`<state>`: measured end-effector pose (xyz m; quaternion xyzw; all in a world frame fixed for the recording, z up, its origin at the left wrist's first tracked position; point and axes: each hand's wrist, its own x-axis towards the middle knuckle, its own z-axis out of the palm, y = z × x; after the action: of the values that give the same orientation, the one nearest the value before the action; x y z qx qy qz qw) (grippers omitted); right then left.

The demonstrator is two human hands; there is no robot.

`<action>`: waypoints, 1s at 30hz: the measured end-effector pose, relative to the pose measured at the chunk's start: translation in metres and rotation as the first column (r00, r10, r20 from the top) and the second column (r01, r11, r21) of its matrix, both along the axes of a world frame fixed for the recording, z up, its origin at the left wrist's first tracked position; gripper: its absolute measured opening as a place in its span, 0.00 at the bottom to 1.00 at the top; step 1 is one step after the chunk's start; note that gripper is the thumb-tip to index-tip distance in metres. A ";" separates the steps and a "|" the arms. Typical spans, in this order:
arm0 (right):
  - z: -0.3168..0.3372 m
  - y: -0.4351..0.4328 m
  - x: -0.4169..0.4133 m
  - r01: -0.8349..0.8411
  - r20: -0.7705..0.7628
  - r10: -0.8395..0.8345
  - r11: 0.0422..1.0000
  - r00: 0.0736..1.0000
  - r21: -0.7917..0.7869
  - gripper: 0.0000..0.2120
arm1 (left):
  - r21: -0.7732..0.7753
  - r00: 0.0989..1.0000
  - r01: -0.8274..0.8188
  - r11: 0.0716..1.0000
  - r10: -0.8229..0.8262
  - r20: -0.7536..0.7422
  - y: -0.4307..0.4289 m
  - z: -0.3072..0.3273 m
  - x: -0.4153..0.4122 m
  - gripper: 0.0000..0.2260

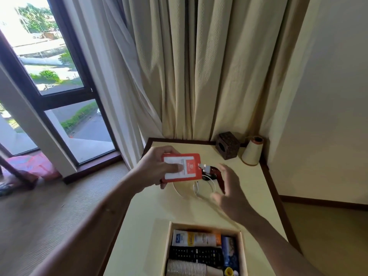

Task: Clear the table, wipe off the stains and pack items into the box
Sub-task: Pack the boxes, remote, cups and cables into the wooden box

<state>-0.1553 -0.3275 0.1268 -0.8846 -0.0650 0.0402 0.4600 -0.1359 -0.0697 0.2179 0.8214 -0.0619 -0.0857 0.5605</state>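
My left hand point(159, 168) grips an orange card holder point(191, 174) above the cream table point(151, 220), thumb pressed on its white face. The holder's dark red lanyard point(216, 174) trails to the right onto the table. My right hand point(229, 188), blurred, hovers with spread fingers just right of the lanyard and holds nothing. A white cable point(205, 186) lies coiled on the table under the holder. The open wooden box point(244, 253) sits at the table's near edge, holding a tube, a black remote, paper cups and other items.
A dark carved wooden cube point(228, 148) and a cream cone-shaped object point(252, 153) stand at the table's far right corner. Curtains point(199, 76) hang behind the table. A wall point(328, 116) is to the right, a window point(49, 76) and carpet floor to the left.
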 end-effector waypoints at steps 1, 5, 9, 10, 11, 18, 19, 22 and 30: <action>0.003 0.009 -0.003 -0.049 0.067 0.044 0.996 0.997 0.079 0.36 | -0.003 0.998 0.069 0.998 -0.069 -0.015 -0.002 0.003 -0.001 0.08; 0.023 0.038 -0.019 -0.005 0.094 -0.039 0.905 0.995 0.426 0.12 | -0.249 0.955 0.236 0.940 -0.271 -0.118 -0.008 0.012 -0.004 0.15; 0.033 0.054 -0.029 -0.005 -0.078 0.038 0.920 0.996 0.391 0.08 | -0.335 0.974 0.178 0.925 -0.214 -0.072 -0.027 0.011 -0.010 0.14; 0.034 0.055 -0.030 -0.057 -0.057 0.076 0.958 0.996 0.281 0.07 | -0.263 0.986 0.158 0.952 -0.165 -0.005 -0.032 0.008 -0.011 0.13; 0.036 0.055 -0.029 -0.123 -0.012 0.126 0.983 0.992 0.135 0.09 | -0.148 0.991 0.121 0.982 -0.111 0.072 -0.037 0.006 -0.010 0.12; 0.075 0.019 -0.027 -0.347 0.016 0.356 0.919 0.934 -0.187 0.12 | 0.449 0.928 0.223 0.865 -0.330 0.175 -0.012 0.010 -0.002 0.09; 0.083 0.013 -0.026 -0.367 0.018 0.372 0.922 0.928 -0.121 0.10 | 0.433 0.913 0.320 0.843 -0.397 0.099 -0.006 0.013 -0.002 0.09; 0.101 0.002 -0.025 -0.394 0.063 0.392 0.918 0.918 0.034 0.07 | 0.296 0.836 0.541 0.787 -0.543 -0.085 0.005 0.019 -0.007 0.09; 0.067 0.012 -0.033 -0.063 0.069 0.028 0.814 0.997 0.577 0.10 | -0.442 0.855 0.443 0.780 -0.516 -0.052 0.003 0.003 -0.036 0.13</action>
<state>-0.1884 -0.3153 0.1938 -0.7020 -0.1084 0.0044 0.7038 -0.1714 -0.0668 0.2210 0.6298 -0.2382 -0.2804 0.6841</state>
